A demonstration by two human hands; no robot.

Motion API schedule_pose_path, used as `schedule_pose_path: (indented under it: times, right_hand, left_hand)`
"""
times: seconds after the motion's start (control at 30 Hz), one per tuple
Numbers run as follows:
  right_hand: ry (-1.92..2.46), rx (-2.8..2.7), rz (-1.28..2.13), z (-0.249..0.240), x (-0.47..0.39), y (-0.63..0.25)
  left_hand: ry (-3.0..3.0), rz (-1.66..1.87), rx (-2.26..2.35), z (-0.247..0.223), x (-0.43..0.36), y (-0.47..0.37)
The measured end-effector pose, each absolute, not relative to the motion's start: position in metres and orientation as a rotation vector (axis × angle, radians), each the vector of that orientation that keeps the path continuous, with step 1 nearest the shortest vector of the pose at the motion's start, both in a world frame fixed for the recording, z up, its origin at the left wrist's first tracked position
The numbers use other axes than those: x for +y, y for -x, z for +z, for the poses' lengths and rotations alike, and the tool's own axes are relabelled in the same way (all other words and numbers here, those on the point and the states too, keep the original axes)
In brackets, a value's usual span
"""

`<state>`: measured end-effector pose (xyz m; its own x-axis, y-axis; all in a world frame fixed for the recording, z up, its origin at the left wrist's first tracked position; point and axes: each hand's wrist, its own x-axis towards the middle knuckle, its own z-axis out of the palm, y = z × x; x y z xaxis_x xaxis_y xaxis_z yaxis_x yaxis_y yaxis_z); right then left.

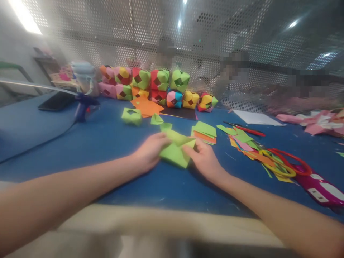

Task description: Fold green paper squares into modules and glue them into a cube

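Note:
Between my two hands is a partly folded sheet of light green paper (174, 152), its flaps raised at the top and right. My left hand (152, 150) grips its left edge, fingers behind the paper. On the right edge, my right hand (205, 157) pinches a flap with thumb and fingers. Just beyond the sheet lie a small folded green piece (156, 119) and a hollow green paper cube (131, 116). A stack of green and orange paper squares (204, 130) sits behind my right hand.
Colourful paper cubes (141, 79) stand in two rows at the back. A glue gun (84, 105) with its cord is at left. Paper scraps (245, 141), scissors (290, 161) and a magenta power strip (319, 186) lie at right. People (233, 71) show behind the mesh.

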<state>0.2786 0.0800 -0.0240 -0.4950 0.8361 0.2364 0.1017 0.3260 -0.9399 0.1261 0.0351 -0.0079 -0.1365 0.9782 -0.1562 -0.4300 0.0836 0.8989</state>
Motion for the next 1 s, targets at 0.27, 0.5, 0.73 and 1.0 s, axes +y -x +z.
schedule_pose_path:
  times: [0.27,0.5,0.73,1.0]
  right_hand:
    - [0.848,-1.757,1.311,-0.023,0.079,-0.282]
    - [0.831,-1.697,1.360,-0.019,0.073,-0.282]
    - [0.850,-1.513,1.399,-0.016,0.074,-0.278]
    - [0.859,-1.610,1.217,-0.014,0.073,-0.280]
  left_hand:
    - [-0.840,1.412,1.065,-0.011,0.027,-0.128]
    - [-1.078,1.334,1.159,-0.018,0.026,-0.126]
    - [-1.202,1.351,1.235,-0.016,0.026,-0.127]
    - [-1.409,1.304,1.385,-0.007,0.019,-0.129]
